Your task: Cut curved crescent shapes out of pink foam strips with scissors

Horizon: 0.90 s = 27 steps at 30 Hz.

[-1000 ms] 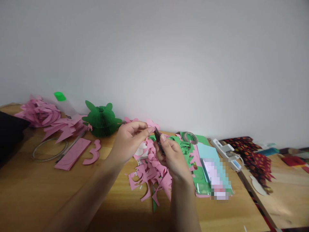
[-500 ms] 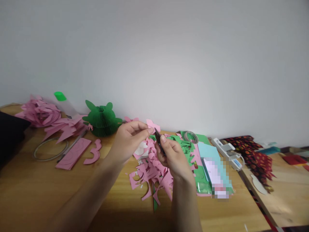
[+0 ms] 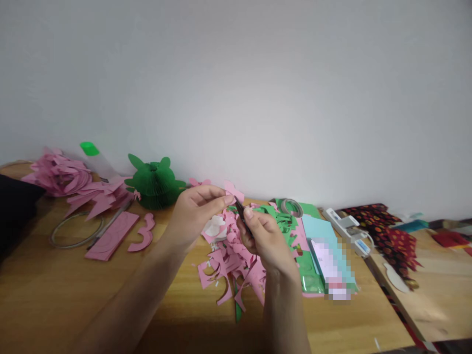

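Note:
A small pink paper piece (image 3: 233, 190) is pinched between the thumb and fingers of my left hand (image 3: 199, 214). My right hand (image 3: 263, 236) is closed around a dark, narrow tool (image 3: 240, 208), whose handle is mostly hidden by the fingers. Its tip touches or nearly touches the paper beside my left thumb; the exact contact is too small to tell. Below both hands lies a heap of pink paper scraps (image 3: 232, 250), with green scraps (image 3: 285, 220) at its right.
On the wooden table (image 3: 177, 300) at left are a green honeycomb paper figure (image 3: 155, 184), a folded pink strip (image 3: 112, 236), a curvy pink cutout (image 3: 144, 236) and a metal ring (image 3: 55, 238). At right lie tape (image 3: 292, 207), a phone (image 3: 326, 263) and a power strip (image 3: 348, 231).
The view has shifted very slightly. The tool's tip sits a little further left and lower against the pink paper. Both hands keep their hold.

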Available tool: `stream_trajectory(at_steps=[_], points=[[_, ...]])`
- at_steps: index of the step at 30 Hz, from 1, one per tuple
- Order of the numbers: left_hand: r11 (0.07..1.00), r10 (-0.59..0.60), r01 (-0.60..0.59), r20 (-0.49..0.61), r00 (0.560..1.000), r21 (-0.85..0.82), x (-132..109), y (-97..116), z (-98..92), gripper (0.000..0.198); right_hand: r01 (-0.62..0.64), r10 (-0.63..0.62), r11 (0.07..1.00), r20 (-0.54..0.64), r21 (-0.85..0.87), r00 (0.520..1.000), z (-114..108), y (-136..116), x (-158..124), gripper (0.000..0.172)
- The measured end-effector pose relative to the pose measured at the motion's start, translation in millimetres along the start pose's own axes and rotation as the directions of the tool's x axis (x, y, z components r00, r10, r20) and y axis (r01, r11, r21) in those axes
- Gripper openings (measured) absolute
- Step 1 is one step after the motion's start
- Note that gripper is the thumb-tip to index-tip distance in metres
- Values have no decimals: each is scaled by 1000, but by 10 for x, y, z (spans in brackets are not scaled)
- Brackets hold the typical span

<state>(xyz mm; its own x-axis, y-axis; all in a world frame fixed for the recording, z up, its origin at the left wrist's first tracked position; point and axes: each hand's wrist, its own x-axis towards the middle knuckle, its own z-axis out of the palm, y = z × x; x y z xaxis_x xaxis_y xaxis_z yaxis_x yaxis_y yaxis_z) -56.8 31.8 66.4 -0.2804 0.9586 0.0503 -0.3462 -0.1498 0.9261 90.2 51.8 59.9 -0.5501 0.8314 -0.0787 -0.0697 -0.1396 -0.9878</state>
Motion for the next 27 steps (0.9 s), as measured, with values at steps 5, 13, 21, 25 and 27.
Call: stream_trajectory(at_steps=[5,13,21,25,27], points=[[997,49,-48,-12,999,60,-5,-5,4,5,11,-11,1000,-1,5,1000,-3,-8,0,51],[980,96,-95,4,995,173,-21,46,-11,4,25,-25,999,-1,-43,1000,-41,9,2,50],[974,75,-84,52,996,208,-19,81,-37,6,33,-32,995,10,-97,999,-69,13,-9,50],[966,75,-95,91,993,241,-13,76,-57,6,23,-22,994,12,-103,1000,-69,16,-2,51],[960,65,-95,118,991,262,-12,69,-66,7,19,-19,995,5,-93,1000,-67,20,1,51]])
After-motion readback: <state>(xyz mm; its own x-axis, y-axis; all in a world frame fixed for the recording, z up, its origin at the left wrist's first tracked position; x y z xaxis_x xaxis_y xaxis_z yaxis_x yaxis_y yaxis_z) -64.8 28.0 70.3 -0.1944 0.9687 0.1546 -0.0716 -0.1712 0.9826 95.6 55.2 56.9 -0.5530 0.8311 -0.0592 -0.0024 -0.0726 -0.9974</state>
